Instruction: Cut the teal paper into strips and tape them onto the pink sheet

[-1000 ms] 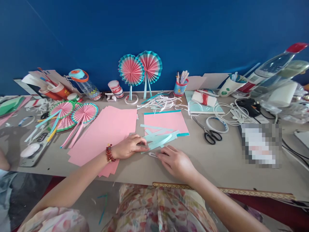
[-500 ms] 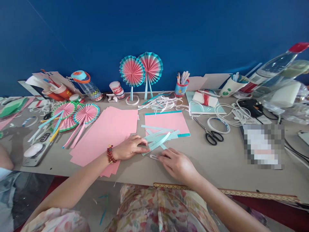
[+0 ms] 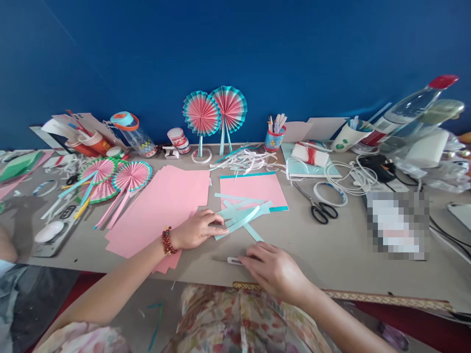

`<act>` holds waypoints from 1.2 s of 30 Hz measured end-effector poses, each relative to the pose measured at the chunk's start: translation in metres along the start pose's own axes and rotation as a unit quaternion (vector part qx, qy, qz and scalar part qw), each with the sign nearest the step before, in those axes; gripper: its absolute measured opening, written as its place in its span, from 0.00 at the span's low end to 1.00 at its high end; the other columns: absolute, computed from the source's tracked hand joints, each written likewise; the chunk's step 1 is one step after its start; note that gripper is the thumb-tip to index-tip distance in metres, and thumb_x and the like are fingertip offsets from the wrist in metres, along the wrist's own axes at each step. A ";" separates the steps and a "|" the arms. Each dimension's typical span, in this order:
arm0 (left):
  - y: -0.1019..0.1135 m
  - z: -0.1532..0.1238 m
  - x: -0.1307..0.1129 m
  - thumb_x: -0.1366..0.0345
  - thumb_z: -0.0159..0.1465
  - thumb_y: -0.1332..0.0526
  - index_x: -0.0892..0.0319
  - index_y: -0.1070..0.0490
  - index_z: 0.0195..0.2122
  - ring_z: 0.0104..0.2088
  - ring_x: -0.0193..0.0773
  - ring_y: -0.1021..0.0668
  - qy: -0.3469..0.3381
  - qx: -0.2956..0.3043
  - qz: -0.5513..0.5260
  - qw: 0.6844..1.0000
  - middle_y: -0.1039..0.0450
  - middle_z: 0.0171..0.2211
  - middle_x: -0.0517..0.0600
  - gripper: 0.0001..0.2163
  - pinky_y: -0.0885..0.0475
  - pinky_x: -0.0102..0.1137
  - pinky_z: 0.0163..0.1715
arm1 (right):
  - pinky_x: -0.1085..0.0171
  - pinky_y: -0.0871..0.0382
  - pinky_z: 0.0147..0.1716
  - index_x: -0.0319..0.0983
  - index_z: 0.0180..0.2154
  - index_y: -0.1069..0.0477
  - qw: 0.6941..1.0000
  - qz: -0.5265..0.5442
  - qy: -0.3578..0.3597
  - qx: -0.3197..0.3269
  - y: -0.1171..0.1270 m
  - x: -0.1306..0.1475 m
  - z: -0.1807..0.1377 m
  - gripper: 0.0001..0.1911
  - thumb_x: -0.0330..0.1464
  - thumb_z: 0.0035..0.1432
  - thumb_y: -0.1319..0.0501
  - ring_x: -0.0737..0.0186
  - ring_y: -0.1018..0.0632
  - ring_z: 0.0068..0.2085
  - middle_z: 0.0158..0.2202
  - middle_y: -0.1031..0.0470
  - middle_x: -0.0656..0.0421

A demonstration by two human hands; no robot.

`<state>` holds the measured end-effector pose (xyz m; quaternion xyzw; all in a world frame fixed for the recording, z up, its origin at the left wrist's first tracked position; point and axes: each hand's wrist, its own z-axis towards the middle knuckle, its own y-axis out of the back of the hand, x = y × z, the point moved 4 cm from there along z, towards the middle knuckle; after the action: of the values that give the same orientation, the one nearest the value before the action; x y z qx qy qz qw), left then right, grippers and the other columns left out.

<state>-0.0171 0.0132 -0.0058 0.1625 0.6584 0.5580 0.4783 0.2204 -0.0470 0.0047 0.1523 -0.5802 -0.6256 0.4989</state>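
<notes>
Pale blue paper strips (image 3: 243, 218) lie in a loose crossing pile, partly over a pink sheet with blue edges (image 3: 253, 189). My left hand (image 3: 198, 228), with a red bead bracelet at the wrist, is closed with thumb and fingertips on the strips' left end. Beneath that forearm spreads a stack of pink paper (image 3: 162, 201). My right hand (image 3: 274, 267) is closed on a small craft knife (image 3: 234, 261) with a pale handle, its thin blade pointing left just above or on the table, apart from the strips.
Black-handled scissors (image 3: 322, 211) and a tape roll (image 3: 331, 193) lie to the right, near a pixelated flat object (image 3: 397, 225). Folded fans (image 3: 200, 113) lean on the blue wall; more fans (image 3: 131, 176) lie left. Shredded strips (image 3: 246, 159) and a pencil cup (image 3: 274, 139) stand behind.
My right hand has drawn the knife toward the table's front edge, away from the strips, exposing more of one strip's lower end. My left hand stays on the strips.
</notes>
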 end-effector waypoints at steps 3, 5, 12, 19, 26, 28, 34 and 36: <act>0.001 0.002 -0.009 0.65 0.73 0.49 0.51 0.30 0.54 0.49 0.42 0.28 0.031 -0.011 -0.036 0.999 0.29 0.50 0.52 0.13 0.35 0.37 0.54 | 0.64 0.29 0.35 0.40 0.49 0.26 0.998 0.042 -0.029 -0.045 0.012 -0.009 -0.015 0.14 0.27 0.67 0.47 0.61 0.26 0.38 0.38 0.24 0.54; -0.001 0.005 -0.015 0.58 0.72 0.46 0.54 0.31 0.51 0.50 0.42 0.28 0.074 -0.051 -0.028 0.996 0.29 0.50 0.52 0.11 0.34 0.38 0.54 | 0.64 0.28 0.36 0.41 0.50 0.26 0.994 0.059 -0.054 -0.076 0.020 -0.018 -0.026 0.15 0.26 0.66 0.45 0.61 0.25 0.39 0.40 0.24 0.54; -0.015 0.024 -0.023 0.57 0.70 0.42 0.57 0.31 0.41 0.43 0.44 0.25 0.147 -0.126 0.064 0.979 0.28 0.41 0.51 0.09 0.30 0.39 0.45 | 0.63 0.25 0.36 0.43 0.50 0.25 0.978 0.031 -0.121 -0.167 0.043 -0.041 -0.054 0.16 0.26 0.65 0.45 0.60 0.22 0.37 0.38 0.24 0.53; -0.004 0.033 -0.015 0.66 0.72 0.47 0.56 0.30 0.34 0.36 0.38 0.24 0.164 -0.129 0.092 0.974 0.27 0.34 0.48 0.10 0.32 0.34 0.39 | 0.65 0.23 0.34 0.42 0.44 0.22 0.948 0.058 -0.185 -0.252 0.047 -0.055 -0.068 0.11 0.32 0.66 0.43 0.60 0.20 0.36 0.37 0.23 0.53; -0.002 0.035 -0.017 0.67 0.69 0.43 0.55 0.32 0.46 0.43 0.42 0.24 0.176 -0.159 0.116 0.965 0.27 0.45 0.51 0.06 0.28 0.38 0.43 | 0.68 0.24 0.30 0.41 0.43 0.22 0.930 0.099 -0.218 -0.278 0.047 -0.064 -0.072 0.11 0.35 0.66 0.42 0.61 0.21 0.33 0.36 0.24 0.52; -0.001 0.037 -0.022 0.68 0.68 0.41 0.55 0.34 0.51 0.49 0.45 0.26 0.172 -0.172 0.130 0.961 0.30 0.50 0.53 0.11 0.28 0.41 0.48 | 0.68 0.24 0.30 0.41 0.42 0.22 0.927 0.102 -0.217 -0.287 0.048 -0.064 -0.073 0.11 0.35 0.66 0.42 0.60 0.21 0.32 0.35 0.23 0.52; -0.010 0.058 -0.038 0.66 0.67 0.37 0.56 0.29 0.41 0.49 0.48 0.27 0.134 -0.140 0.216 0.957 0.29 0.43 0.51 0.04 0.30 0.43 0.49 | 0.67 0.24 0.31 0.41 0.41 0.22 0.915 0.116 -0.224 -0.315 0.047 -0.069 -0.076 0.10 0.35 0.65 0.41 0.60 0.20 0.33 0.36 0.23 0.52; -0.015 0.061 -0.038 0.69 0.68 0.39 0.57 0.29 0.39 0.46 0.46 0.27 0.128 -0.145 0.225 0.955 0.29 0.40 0.50 0.01 0.29 0.43 0.48 | 0.67 0.24 0.30 0.40 0.42 0.22 0.913 0.119 -0.226 -0.319 0.046 -0.070 -0.077 0.10 0.35 0.66 0.41 0.60 0.21 0.33 0.36 0.24 0.52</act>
<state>0.0563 0.0152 0.0031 0.1628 0.5726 0.7568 0.2701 0.3318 -0.0273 -0.0033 -0.2304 -0.4608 -0.7311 0.4474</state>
